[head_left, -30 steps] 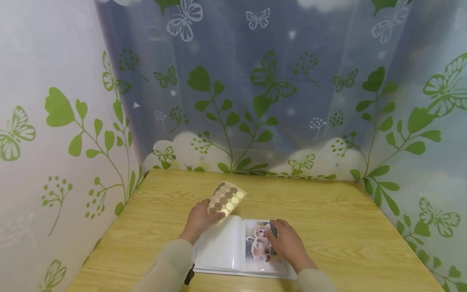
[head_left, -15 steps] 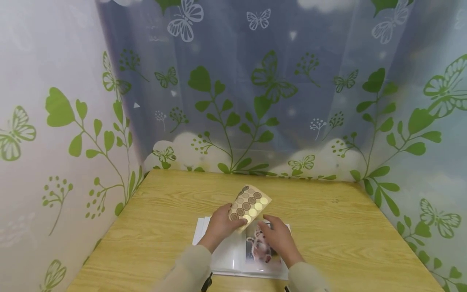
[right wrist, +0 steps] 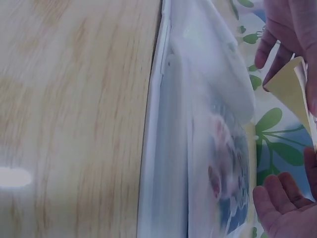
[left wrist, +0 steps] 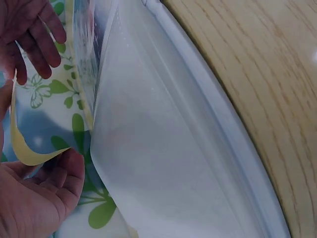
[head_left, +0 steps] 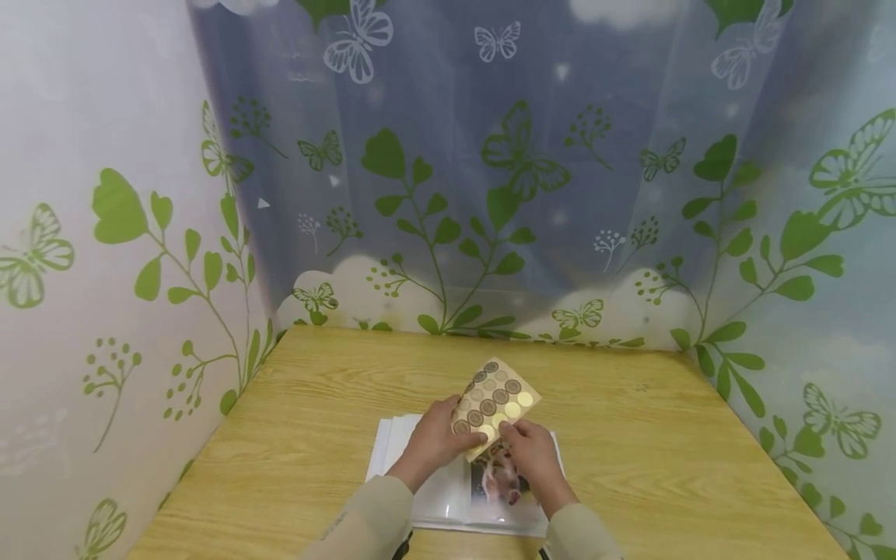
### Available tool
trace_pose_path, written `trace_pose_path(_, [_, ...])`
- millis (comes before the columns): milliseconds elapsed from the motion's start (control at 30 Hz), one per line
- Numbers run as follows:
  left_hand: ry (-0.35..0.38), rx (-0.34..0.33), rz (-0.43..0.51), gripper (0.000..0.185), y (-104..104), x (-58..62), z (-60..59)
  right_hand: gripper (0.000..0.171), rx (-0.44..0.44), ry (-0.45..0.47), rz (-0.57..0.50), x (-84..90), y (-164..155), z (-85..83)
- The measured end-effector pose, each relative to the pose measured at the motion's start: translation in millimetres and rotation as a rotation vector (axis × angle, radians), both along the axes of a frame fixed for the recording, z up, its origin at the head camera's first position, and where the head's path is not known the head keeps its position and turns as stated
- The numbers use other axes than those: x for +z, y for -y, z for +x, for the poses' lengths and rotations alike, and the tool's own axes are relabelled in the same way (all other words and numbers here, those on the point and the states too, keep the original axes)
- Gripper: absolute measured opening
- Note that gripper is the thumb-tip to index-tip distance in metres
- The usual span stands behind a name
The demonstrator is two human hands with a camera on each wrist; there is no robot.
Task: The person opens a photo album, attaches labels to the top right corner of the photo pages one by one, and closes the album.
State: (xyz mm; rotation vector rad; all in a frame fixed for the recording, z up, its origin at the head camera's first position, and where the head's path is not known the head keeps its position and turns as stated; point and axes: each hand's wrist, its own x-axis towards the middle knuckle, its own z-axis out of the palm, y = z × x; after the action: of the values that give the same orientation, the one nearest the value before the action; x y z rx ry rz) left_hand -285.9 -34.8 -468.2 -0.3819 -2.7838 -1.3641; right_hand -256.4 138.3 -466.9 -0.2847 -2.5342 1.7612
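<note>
My left hand [head_left: 437,437] grips a tan sheet of round stickers [head_left: 490,398] at its left end, thumb on top. The sheet bears rows of brown-printed circles and one row of shiny yellow ones. It bows in the left wrist view, where its yellowish back [left wrist: 29,153] shows. My right hand [head_left: 535,459] pinches the sheet's near right edge, by the yellow stickers. Below both hands a white photo album [head_left: 441,498] lies spread on the table. A kitten picture [head_left: 498,486] fills its right page, partly hidden by the sheet and right hand.
The album rests on a wood-grain table [head_left: 665,451]. Curtains [head_left: 588,202] printed with green leaves and butterflies enclose the table at the back and both sides. Some album pages [right wrist: 213,54] stand slightly raised in the right wrist view.
My left hand has carried the sticker sheet rightward over the album. The right hand has left the kitten page and now pinches the sheet's edge. Loose left pages have fanned out.
</note>
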Motion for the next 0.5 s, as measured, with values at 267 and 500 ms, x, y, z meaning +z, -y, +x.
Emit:
trace_pose_path(267, [0.006,0.012,0.002,0.082,3,-0.1,4.8,0.032,-0.024,-0.021,-0.052,-0.7,-6,-0.6])
trace_pose_path(500, [0.03,0.056,0.005,0.069,11,-0.5,6.7,0.027,-0.066,-0.038,-0.066,3.0,-14,0.5])
